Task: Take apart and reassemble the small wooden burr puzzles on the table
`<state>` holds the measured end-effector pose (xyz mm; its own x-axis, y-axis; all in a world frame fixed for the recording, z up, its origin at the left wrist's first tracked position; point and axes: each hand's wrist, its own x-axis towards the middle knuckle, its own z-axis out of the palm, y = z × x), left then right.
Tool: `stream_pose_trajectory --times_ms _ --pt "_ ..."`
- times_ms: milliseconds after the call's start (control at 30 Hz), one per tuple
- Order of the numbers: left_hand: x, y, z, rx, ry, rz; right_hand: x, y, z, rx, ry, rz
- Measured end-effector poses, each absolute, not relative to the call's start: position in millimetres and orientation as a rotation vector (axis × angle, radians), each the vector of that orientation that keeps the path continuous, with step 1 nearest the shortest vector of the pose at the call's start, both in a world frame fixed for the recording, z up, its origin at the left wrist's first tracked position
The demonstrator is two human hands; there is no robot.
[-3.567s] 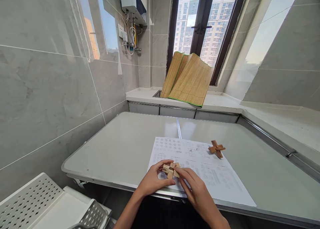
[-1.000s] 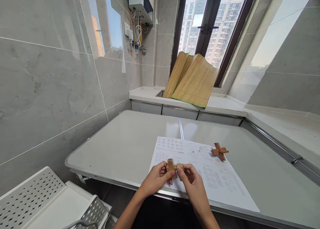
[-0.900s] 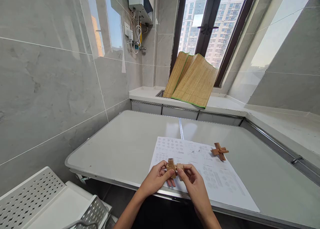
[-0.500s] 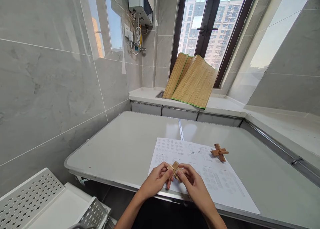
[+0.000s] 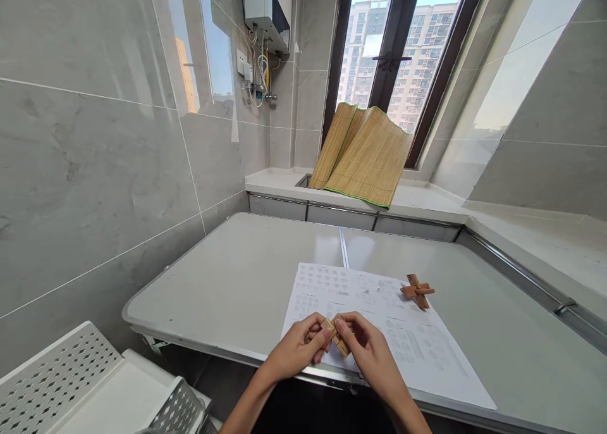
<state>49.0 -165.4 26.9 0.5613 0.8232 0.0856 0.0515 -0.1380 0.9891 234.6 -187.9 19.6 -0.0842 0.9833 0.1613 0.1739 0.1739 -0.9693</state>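
Nearest: left hand (image 5: pixel 302 347) and right hand (image 5: pixel 368 348), both bare, thumbs nearly meeting. Each pinches part of a small cluster of light wooden puzzle blocks (image 5: pixel 342 345) between thumb and fingers. The blocks sit in the gap between the hands, over the near edge of the printed sheet (image 5: pixel 439 374); fingers cover much of them, so cannot tell which are interlocked and which loose.

Handling note (judgement): best to steady the cluster with the left fingertips while the right adjusts one block, squarely along its notch. Light pressure; tilting would likely bind the joint or spring a neighbour out. Thumbs off the notches would leave the fit visible.

Beyond the right hand, to its right: a brown wooden burr puzzle (image 5: pixel 417 290) on the sheet's far right edge, apart from both hands. Folding table (image 5: pixel 213 282) beneath. Farther ahead of both hands: bamboo mat (image 5: pixel 372 159) on the ledge, against the window.
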Motion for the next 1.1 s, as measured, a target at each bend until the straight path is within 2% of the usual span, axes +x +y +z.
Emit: stream_pose_trajectory --times_ms 200,400,667,967,1100 --pt "50.4 -164.5 24.2 1.627 0.797 0.812 228.0 -187.8 17.3 -1.184 -1.416 0.978" --pt "48.7 -163.4 17.1 1.576 0.831 0.907 235.9 -172.8 11.6 -1.181 -1.457 1.060" --pt "50.4 -158.1 11.5 1.519 0.903 0.979 269.1 -174.9 3.1 -1.493 -1.726 0.651" --pt "50.6 -160.2 15.4 1.484 0.926 0.969 256.7 -179.1 -13.1 -1.567 -1.879 0.487" --pt "50.9 -158.9 13.7 1.477 0.938 1.000 266.7 -172.1 -14.0 -1.503 -1.759 0.562"
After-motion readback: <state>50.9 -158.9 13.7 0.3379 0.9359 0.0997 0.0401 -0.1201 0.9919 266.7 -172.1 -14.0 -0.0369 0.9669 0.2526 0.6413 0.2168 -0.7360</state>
